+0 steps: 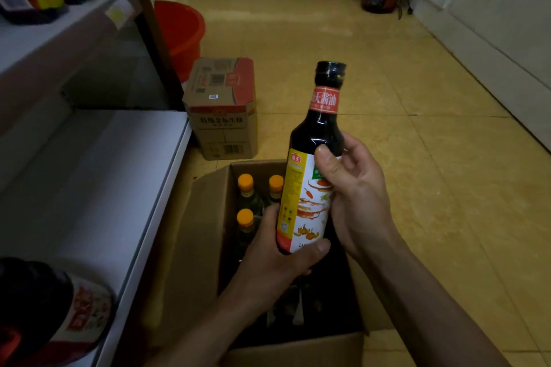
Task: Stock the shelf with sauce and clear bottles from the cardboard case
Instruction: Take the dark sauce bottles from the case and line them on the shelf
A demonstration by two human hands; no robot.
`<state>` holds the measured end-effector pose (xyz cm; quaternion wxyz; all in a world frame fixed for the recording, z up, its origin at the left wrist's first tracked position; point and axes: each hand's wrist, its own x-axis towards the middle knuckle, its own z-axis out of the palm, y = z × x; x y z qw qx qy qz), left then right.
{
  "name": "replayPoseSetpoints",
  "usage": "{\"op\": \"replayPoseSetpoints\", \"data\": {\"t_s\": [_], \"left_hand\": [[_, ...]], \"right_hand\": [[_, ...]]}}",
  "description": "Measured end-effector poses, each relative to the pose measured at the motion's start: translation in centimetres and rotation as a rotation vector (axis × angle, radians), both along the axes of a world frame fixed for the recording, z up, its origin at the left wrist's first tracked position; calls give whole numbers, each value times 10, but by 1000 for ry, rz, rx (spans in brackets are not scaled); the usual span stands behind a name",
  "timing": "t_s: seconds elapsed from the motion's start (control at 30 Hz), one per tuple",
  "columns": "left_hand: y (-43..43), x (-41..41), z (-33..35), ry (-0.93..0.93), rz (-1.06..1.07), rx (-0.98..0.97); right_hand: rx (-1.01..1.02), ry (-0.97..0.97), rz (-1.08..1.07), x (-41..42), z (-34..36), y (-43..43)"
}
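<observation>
Both hands' fingers (323,164) wrapped round upright sauce bottle (310,164)

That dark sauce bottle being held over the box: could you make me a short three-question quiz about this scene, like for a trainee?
1. True or false: both hands are on the dark sauce bottle.
2. Multiple choice: what colour are the caps of the clear bottles standing in the open cardboard case? A) green B) orange C) white
3. Fill in: the red bucket stands on the floor behind a second, ______ cardboard box.

Key:
1. True. The left hand cups the base and the right hand wraps the label area, with its fingers reaching the shoulder.
2. B. Three orange caps show.
3. closed
</observation>
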<state>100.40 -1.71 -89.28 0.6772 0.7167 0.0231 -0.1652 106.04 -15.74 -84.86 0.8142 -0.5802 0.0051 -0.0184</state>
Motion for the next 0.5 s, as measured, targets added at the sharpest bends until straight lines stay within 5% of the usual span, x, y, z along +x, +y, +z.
{"op": "replayPoseSetpoints", "data": {"t_s": [0.17,0.5], "left_hand": [[6,-2,4,-4,-54,-17],[36,4,26,247,-285,-430]], "right_hand": [[-44,13,44,-7,0,1],[67,96,494,-14,8,-7]]}}
